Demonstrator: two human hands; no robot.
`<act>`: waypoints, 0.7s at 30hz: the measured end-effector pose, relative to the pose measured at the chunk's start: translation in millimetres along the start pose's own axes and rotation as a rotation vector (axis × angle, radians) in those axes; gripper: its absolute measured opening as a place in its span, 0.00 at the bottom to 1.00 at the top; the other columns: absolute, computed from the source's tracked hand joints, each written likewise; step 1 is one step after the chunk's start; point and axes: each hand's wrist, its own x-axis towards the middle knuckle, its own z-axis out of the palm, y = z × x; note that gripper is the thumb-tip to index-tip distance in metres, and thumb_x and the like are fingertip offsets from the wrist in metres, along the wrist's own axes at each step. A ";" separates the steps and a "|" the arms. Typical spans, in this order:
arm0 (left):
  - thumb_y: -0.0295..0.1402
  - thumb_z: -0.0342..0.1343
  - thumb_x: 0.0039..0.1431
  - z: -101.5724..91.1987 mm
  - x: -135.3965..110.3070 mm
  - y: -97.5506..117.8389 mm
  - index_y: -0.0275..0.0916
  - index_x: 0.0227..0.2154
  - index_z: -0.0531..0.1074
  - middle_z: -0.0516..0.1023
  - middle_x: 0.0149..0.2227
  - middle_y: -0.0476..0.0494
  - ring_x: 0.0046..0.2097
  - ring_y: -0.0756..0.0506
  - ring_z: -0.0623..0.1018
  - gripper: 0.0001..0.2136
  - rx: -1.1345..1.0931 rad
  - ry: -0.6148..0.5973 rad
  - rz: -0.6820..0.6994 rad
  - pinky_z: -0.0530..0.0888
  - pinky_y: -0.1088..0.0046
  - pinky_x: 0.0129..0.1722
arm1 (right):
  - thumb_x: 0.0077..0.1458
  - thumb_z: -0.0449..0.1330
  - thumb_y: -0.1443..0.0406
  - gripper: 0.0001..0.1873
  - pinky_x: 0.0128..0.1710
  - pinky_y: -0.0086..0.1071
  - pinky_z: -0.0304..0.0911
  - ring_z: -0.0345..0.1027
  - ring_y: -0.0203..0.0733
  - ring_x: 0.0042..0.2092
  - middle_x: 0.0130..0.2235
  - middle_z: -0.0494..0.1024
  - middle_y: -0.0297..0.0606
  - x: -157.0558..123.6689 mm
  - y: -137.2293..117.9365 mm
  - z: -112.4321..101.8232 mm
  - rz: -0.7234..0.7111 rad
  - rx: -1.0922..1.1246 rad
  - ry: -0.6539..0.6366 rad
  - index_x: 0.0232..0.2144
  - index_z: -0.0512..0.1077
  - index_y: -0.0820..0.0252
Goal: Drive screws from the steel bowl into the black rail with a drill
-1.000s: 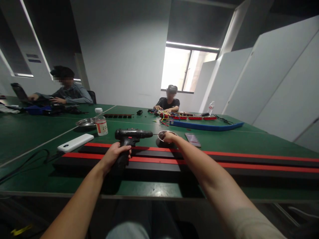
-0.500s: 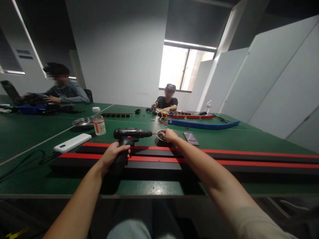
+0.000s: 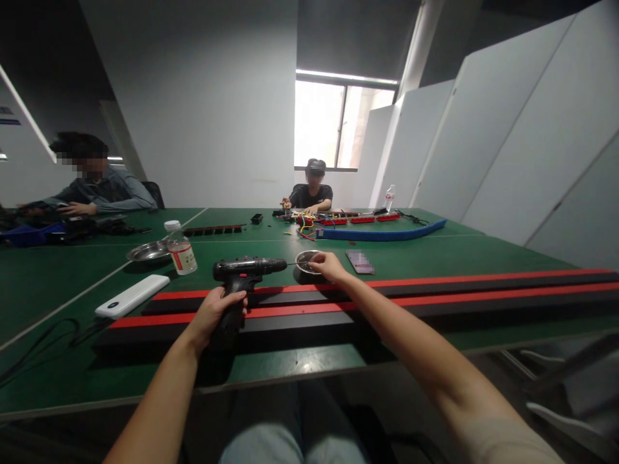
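in the middle of the frame, the person's left hand [image 3: 213, 312] is wrapped around the handle of a black cordless drill [image 3: 242, 267], which it holds about level, with the drill bit [image 3: 293, 263] pointing to the right. the right hand [image 3: 329, 265] has its fingers closed in a pinch at the tip of this bit, above a small steel bowl [image 3: 305, 272]; whether a screw or another small piece is also between the fingers is too small to tell. across the lower half of the frame lie two long black bars, the nearer bar [image 3: 300, 323] and the farther bar [image 3: 435, 282], each with a red strip upward. as for what is done, both bars are already laid one behind the other, and a dark spot [image 3: 304, 312] shows on the nearer red strip, but it cannot be told if it is a hole or a seated screw. the work seems to be at a preparing step at the bit and not at the bars, because the bit is turned toward the bowl and is apart from both strips. no drilling into the bars is under way, and how much is left cannot be read from this view.
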 end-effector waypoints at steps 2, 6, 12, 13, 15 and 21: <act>0.38 0.71 0.49 -1.9 0.6 -0.7 0.32 0.34 0.73 0.78 0.30 0.44 0.28 0.48 0.78 0.16 0.008 -0.021 0.003 0.75 0.73 0.25 | 0.48 0.69 0.59 0.11 0.36 0.33 0.65 0.72 0.42 0.34 0.31 0.80 0.40 -20.9 -2.4 -4.7 0.031 0.107 0.053 0.28 0.78 0.62; 0.39 0.70 0.50 -3.7 0.1 -0.1 0.32 0.32 0.74 0.77 0.28 0.43 0.27 0.48 0.77 0.16 0.034 -0.069 0.001 0.75 0.73 0.25 | 0.51 0.65 0.54 0.15 0.32 0.32 0.64 0.69 0.40 0.30 0.28 0.76 0.38 -64.0 -12.0 -11.9 0.095 0.265 0.090 0.28 0.74 0.61; 0.36 0.71 0.48 -0.3 -5.8 5.5 0.32 0.32 0.74 0.78 0.28 0.43 0.26 0.47 0.77 0.15 0.017 -0.078 -0.010 0.75 0.73 0.25 | 0.59 0.54 0.49 0.21 0.28 0.30 0.56 0.59 0.36 0.26 0.23 0.63 0.30 -93.2 -17.7 -12.6 0.021 0.181 0.112 0.22 0.61 0.56; 0.36 0.71 0.47 0.5 -7.0 6.6 0.32 0.32 0.74 0.78 0.28 0.43 0.26 0.47 0.78 0.15 0.011 -0.079 -0.014 0.75 0.73 0.25 | 0.59 0.53 0.49 0.21 0.28 0.30 0.56 0.59 0.36 0.26 0.23 0.63 0.30 -93.8 -17.7 -11.8 0.016 0.171 0.107 0.22 0.60 0.56; 0.36 0.71 0.47 1.6 -8.8 8.2 0.32 0.32 0.74 0.79 0.27 0.42 0.26 0.47 0.78 0.15 0.009 -0.089 -0.020 0.74 0.74 0.24 | 0.60 0.51 0.50 0.20 0.28 0.30 0.56 0.59 0.36 0.26 0.23 0.63 0.30 -93.6 -17.7 -10.0 0.015 0.157 0.093 0.22 0.59 0.55; 0.36 0.71 0.47 0.8 -8.9 8.1 0.31 0.32 0.74 0.79 0.27 0.41 0.25 0.47 0.78 0.15 0.020 -0.100 -0.016 0.74 0.73 0.24 | 0.59 0.54 0.57 0.12 0.30 0.30 0.61 0.66 0.37 0.28 0.26 0.71 0.32 -94.0 -20.1 -6.5 0.046 0.167 0.063 0.27 0.64 0.57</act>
